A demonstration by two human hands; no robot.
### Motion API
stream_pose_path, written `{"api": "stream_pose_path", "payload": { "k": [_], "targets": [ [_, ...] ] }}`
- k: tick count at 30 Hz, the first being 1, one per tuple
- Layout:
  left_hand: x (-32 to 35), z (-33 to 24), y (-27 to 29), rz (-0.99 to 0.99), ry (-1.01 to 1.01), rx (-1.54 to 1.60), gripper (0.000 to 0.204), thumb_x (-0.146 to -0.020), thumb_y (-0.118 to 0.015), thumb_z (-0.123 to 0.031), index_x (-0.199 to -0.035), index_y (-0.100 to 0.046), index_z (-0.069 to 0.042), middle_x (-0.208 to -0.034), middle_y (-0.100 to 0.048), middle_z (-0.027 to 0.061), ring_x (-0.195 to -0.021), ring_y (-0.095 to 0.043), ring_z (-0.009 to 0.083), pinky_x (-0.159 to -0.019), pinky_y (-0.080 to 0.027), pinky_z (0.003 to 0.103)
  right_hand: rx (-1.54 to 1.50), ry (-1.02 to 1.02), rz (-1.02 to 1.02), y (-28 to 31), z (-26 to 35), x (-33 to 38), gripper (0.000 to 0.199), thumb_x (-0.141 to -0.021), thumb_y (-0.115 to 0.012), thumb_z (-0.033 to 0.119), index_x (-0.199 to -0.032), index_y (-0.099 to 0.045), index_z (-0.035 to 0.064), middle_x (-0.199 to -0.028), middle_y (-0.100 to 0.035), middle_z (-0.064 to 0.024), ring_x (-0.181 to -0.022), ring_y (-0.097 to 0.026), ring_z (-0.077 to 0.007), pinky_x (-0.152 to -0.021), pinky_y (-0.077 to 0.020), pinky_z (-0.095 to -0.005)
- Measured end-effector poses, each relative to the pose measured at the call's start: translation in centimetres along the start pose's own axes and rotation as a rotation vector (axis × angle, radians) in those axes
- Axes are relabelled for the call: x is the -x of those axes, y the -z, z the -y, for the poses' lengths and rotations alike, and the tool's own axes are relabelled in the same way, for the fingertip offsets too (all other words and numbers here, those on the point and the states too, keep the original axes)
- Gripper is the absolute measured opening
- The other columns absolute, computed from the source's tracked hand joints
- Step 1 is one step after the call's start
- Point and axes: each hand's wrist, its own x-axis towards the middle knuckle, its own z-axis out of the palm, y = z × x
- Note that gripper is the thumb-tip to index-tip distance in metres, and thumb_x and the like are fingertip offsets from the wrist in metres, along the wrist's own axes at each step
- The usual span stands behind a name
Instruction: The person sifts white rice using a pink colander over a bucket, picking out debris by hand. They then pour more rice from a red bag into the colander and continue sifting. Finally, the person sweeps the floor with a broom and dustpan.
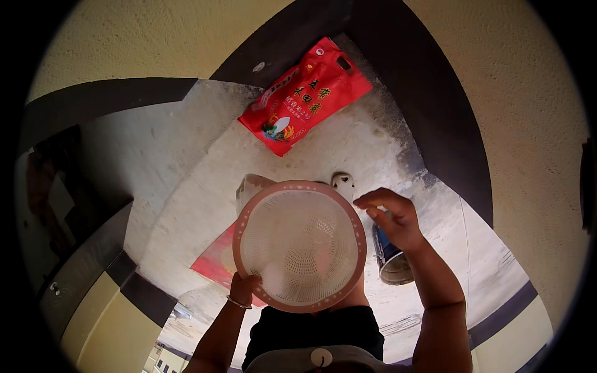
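Note:
My left hand [242,288] grips the lower left rim of a round white plastic strainer basket [300,245] with a pinkish rim, held flat in front of me. My right hand [393,217] hovers at the basket's upper right edge, fingers curled and apart, holding nothing that I can see. A bracelet sits on my left wrist. A white object [250,186] pokes out from behind the basket's top left.
A red printed bag [305,96] lies on the concrete floor by the dark wall base. Another red bag [217,260] lies under the basket. A dark tin can [392,258] stands below my right hand. A small white round thing [342,182] sits beyond the basket.

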Motion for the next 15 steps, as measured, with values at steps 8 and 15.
{"api": "stream_pose_path", "payload": {
  "k": [8, 15],
  "targets": [
    [1.9, 2.1, 5.7, -0.417, -0.033, 0.662, 0.030, -0.066, -0.052, -0.007, -0.094, -0.054, 0.002, -0.090, -0.053, 0.0088, -0.088, -0.055, 0.0259, -0.086, -0.048, 0.038, 1.198, -0.435, -0.192, 13.3, -22.8, -20.2, 0.072, -0.074, -0.070, 0.038, -0.130, -0.046, 0.0013, -0.127, -0.051, -0.0237, -0.121, -0.048, -0.0329, -0.102, -0.0374, -0.0394],
    [2.0, 8.1, 12.8, -0.610, 0.029, 0.830, 0.022, -0.063, -0.056, -0.026, -0.079, -0.054, -0.010, -0.064, -0.053, 0.0048, -0.050, -0.052, 0.0243, -0.058, -0.048, 0.039, 1.186, -0.339, -0.316, 9.0, -25.1, -30.3, 0.091, -0.066, -0.075, 0.046, -0.137, -0.037, 0.0027, -0.139, -0.039, -0.0239, -0.132, -0.036, -0.0335, -0.108, -0.0291, -0.0390]
  ]
}}
